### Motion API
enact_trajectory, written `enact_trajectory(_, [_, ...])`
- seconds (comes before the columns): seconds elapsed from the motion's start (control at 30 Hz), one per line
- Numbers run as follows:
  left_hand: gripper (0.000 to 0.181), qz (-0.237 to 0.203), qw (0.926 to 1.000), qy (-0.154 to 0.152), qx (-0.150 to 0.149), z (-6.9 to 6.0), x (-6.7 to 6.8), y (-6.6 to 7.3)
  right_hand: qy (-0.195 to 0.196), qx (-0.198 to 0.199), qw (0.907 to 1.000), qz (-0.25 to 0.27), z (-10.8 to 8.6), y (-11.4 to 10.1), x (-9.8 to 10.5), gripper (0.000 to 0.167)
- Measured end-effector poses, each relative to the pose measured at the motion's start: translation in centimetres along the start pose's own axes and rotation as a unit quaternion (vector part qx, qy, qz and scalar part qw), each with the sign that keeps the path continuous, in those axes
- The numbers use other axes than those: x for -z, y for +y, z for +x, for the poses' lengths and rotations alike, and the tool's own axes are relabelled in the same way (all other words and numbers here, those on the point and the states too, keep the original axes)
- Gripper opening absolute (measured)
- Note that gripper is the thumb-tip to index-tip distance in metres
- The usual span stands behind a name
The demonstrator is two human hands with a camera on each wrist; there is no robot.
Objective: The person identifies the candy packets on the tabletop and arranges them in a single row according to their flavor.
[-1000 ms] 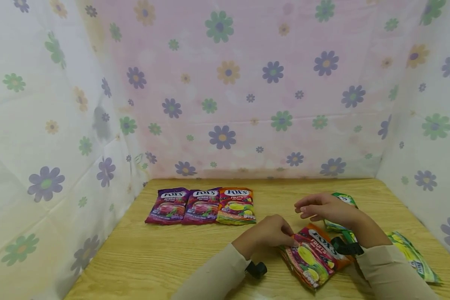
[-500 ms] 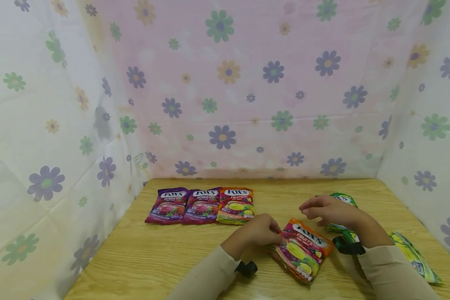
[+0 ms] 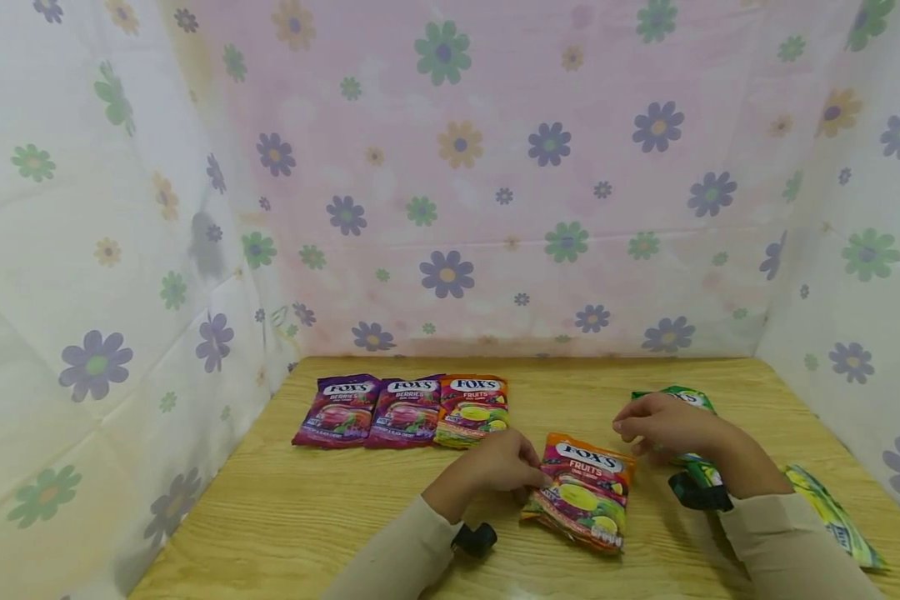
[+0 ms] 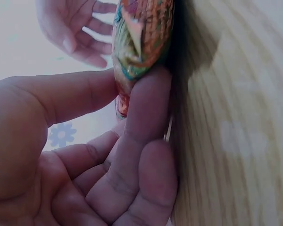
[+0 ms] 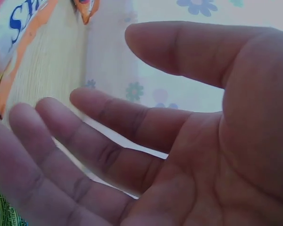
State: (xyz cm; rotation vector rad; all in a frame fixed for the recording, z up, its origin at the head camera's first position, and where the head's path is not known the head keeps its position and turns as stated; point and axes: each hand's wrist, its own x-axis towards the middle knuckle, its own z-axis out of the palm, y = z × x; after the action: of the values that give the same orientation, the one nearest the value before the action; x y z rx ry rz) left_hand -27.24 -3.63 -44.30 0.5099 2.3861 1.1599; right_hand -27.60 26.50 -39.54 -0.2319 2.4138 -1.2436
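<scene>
The left hand [image 3: 498, 463] pinches the Fruits bag [image 3: 583, 493] by its left edge — likely for easy steering — on or just above the table [image 3: 270, 517]; the right hand [image 3: 671, 427], loosely spread, holds nothing near the green bag [image 3: 693, 395]; three bags [image 3: 405, 417] lie beyond.

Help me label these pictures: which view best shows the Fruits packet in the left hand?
The head view: the Fruits packet shows its printed front, the left hand pinching its edge. The left wrist view has only its crinkled end; the right wrist view, a cut-off part with logo letters.
</scene>
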Motion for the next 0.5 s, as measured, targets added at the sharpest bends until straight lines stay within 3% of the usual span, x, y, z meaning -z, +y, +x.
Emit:
enact_trajectory(0.17, [0.016, -0.015, 0.9999, -0.007, 0.001, -0.1, 0.4, -0.3, -0.014, -0.006, 0.9996, -0.025, 0.1, 0.4, -0.4, 0.034])
enact_trajectory(0.3, [0.015, -0.037, 0.9992, -0.013, 0.008, -0.1, 0.6, -0.4, 0.005, -0.017, 0.9986, -0.05, 0.0, 0.5, -0.6, 0.036])
enact_trajectory(0.5, [0.013, -0.059, 0.9979, -0.019, 0.02, -0.4, 0.5, -0.5, -0.01, -0.024, 0.9942, -0.105, 0.0, 0.5, -1.1, 0.041])
